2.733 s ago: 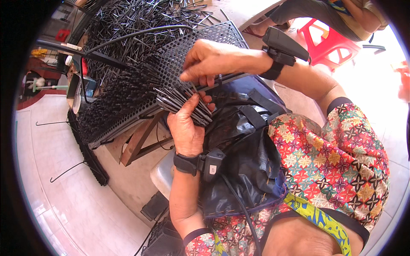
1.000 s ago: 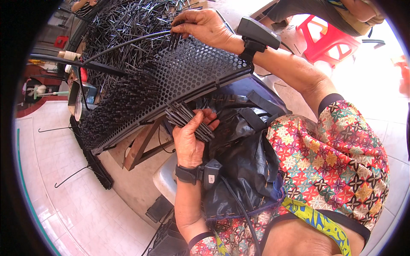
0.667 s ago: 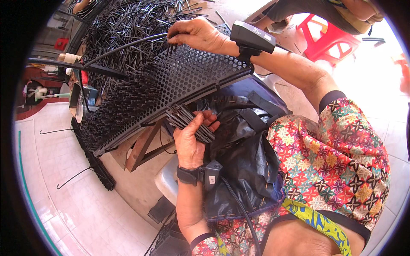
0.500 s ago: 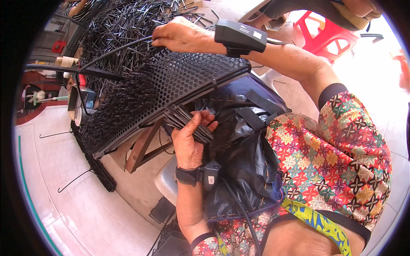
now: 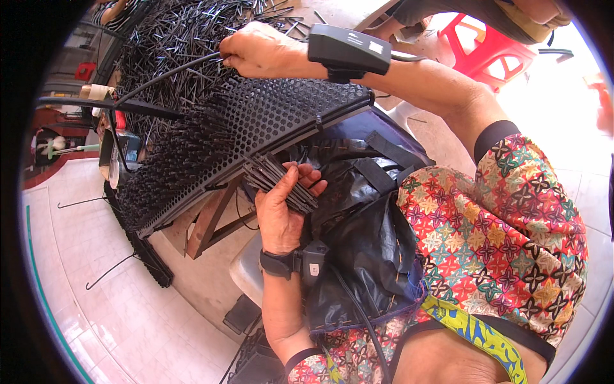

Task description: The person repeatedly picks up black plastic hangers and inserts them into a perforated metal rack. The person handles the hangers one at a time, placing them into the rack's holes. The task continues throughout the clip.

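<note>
In my left hand (image 5: pixel 280 214), closed with the thumb on top, lies a bundle of thin black sticks (image 5: pixel 275 176). That hand rests just below the front edge of a slanted black perforated board (image 5: pixel 281 105). Black sticks (image 5: pixel 173 150) stand packed in the holes of its left part; the right part shows bare holes. My right hand (image 5: pixel 265 51) is over the board's far edge, its fingers pinched at the end of a curved black cable (image 5: pixel 163 78). The fingertips partly hide the grip.
Behind the board spreads a large heap of loose black sticks (image 5: pixel 185 38). A wooden stand (image 5: pixel 211 221) supports the board. Black sheeting (image 5: pixel 358 224) covers my lap. A red plastic stool (image 5: pixel 489 54) and another person's leg (image 5: pixel 448 19) are at the far right. Wire hooks (image 5: pixel 112 269) jut out left.
My right hand has moved slightly left, and the cable's end at its fingers has shifted with it. My left hand with the stick bundle has barely moved.
</note>
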Tool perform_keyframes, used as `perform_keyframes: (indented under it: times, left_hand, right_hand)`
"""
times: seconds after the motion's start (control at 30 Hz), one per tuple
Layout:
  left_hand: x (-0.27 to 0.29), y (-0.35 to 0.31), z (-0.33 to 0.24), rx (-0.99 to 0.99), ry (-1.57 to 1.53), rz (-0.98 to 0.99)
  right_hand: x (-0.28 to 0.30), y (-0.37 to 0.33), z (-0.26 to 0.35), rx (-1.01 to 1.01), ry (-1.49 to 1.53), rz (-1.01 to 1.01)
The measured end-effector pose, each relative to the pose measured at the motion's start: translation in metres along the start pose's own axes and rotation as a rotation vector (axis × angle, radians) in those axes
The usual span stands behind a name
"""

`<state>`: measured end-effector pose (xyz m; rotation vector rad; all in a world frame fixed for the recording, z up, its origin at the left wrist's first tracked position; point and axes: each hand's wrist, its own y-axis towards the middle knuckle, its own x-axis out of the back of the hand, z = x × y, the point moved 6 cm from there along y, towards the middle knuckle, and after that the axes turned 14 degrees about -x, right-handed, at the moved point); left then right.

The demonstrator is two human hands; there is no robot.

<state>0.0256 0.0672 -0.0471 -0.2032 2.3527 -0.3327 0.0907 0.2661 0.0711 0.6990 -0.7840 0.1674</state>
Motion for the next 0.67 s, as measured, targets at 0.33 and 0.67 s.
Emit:
perform_keyframes:
  times: [0.33, 0.67]
  left_hand:
    - [-0.026, 0.0, -0.014, -0.103, -0.002, 0.287]
    - [-0.022, -0.006, -0.016, -0.131, 0.147, 0.154]
  right_hand:
    - [0.002, -0.124, 0.036, -0.528, 0.786, 0.817]
    - [0.009, -0.129, 0.025, -0.666, 0.776, 0.588]
